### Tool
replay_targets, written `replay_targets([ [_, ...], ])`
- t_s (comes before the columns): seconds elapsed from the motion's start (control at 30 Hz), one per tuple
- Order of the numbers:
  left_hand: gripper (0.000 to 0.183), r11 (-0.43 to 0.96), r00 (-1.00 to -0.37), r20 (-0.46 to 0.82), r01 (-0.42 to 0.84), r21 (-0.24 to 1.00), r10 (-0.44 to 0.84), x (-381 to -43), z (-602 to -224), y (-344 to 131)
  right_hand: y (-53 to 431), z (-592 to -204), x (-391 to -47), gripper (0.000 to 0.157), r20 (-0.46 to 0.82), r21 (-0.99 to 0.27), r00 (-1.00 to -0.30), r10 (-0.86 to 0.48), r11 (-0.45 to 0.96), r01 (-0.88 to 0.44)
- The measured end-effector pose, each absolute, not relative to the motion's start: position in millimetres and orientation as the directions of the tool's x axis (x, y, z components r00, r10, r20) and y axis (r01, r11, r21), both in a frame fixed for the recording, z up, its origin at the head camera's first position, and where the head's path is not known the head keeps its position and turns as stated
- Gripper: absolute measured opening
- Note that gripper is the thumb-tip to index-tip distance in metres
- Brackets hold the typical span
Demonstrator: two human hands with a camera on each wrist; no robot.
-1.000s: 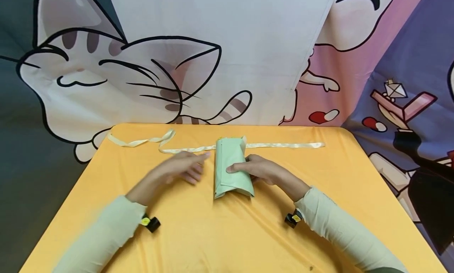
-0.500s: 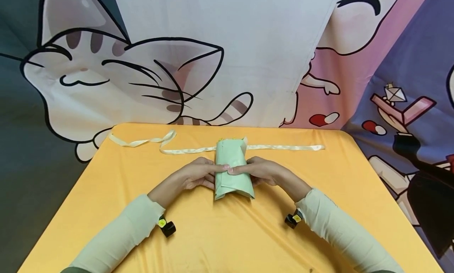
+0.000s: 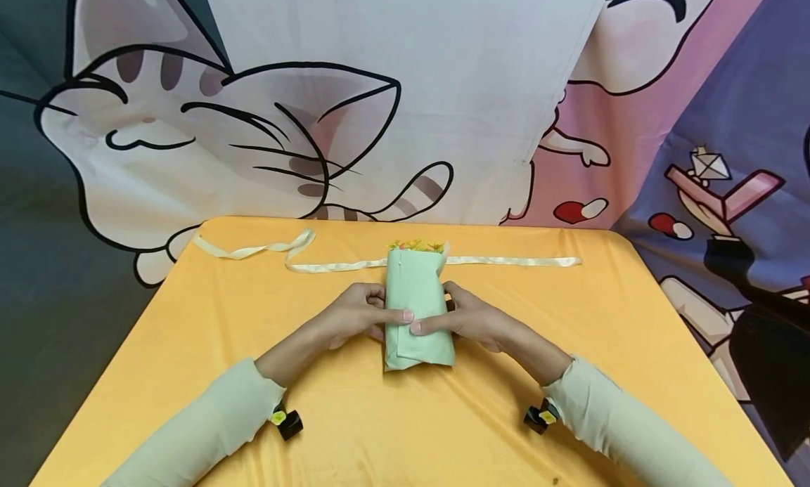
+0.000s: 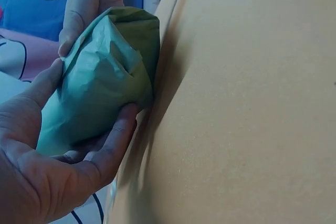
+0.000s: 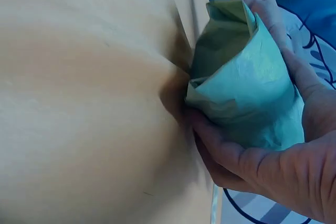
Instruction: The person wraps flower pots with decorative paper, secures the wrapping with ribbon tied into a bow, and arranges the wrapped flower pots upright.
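A bundle wrapped in pale green paper (image 3: 419, 283) stands in the middle of the head view, with yellow, petal-like bits (image 3: 416, 246) showing at its far end. My left hand (image 3: 356, 314) grips its left side and my right hand (image 3: 476, 321) its right. Both thumbs lie on the front of the paper, tips almost meeting, while the other fingers go round behind, partly hidden. In the left wrist view, the near end of the green paper bundle (image 4: 100, 87) looks folded and creased. The right wrist view shows an open fold in that end of the bundle (image 5: 257, 93).
A cream ribbon (image 3: 512, 261) runs behind the bundle across the far part of the table, its left end twisted and looped. Yellow cloth covers the table (image 3: 405, 431). A cartoon-printed backdrop (image 3: 481, 100) hangs beyond the far edge.
My left hand has come in from the left and taken hold of the bundle. The bundle has shifted slightly toward me and tilted, with more yellow showing at its far end.
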State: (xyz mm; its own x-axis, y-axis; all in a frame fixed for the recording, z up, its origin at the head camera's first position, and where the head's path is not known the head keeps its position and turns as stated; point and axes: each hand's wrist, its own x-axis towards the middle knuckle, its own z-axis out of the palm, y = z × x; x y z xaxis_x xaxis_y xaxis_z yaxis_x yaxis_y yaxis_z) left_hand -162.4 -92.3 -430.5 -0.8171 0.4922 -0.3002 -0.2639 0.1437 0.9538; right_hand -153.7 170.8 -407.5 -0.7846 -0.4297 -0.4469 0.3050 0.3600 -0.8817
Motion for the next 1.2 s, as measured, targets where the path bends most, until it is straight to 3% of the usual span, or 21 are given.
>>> replay_targets([
  [0.23,0.051,0.182,-0.804,-0.299,-0.239,0.954,0.514,-160,-423,-94,170,-406,-145,0.092,-0.404,-0.902,-0.82,-0.405,0.327,0.283],
  [0.33,0.054,0.318,-0.739,-0.368,-0.216,0.923,0.565,-170,-412,-104,170,-405,-143,0.092,-0.397,-0.906,-0.823,-0.406,0.32,0.279],
  [0.43,0.051,0.451,-0.713,-0.382,-0.103,0.887,0.588,-193,-399,-121,169,-405,-142,0.091,-0.393,-0.907,-0.828,-0.4,0.319,0.277],
  [0.6,0.035,0.635,-0.89,-0.127,0.206,0.744,0.438,-237,-408,-132,170,-408,-140,0.089,-0.392,-0.909,-0.831,-0.395,0.304,0.284],
  [0.73,0.032,0.773,-0.928,0.037,0.329,0.542,0.37,-256,-436,-119,170,-409,-139,0.089,-0.389,-0.912,-0.831,-0.398,0.296,0.285],
  [0.9,0.018,0.793,-0.909,0.104,0.404,0.456,0.403,-255,-453,-106,168,-410,-139,0.089,-0.383,-0.915,-0.831,-0.405,0.293,0.279],
  [1.2,0.008,0.635,-0.759,0.295,0.649,0.42,0.58,-237,-496,-119,171,-410,-142,0.089,-0.401,-0.908,-0.823,-0.403,0.298,0.296],
])
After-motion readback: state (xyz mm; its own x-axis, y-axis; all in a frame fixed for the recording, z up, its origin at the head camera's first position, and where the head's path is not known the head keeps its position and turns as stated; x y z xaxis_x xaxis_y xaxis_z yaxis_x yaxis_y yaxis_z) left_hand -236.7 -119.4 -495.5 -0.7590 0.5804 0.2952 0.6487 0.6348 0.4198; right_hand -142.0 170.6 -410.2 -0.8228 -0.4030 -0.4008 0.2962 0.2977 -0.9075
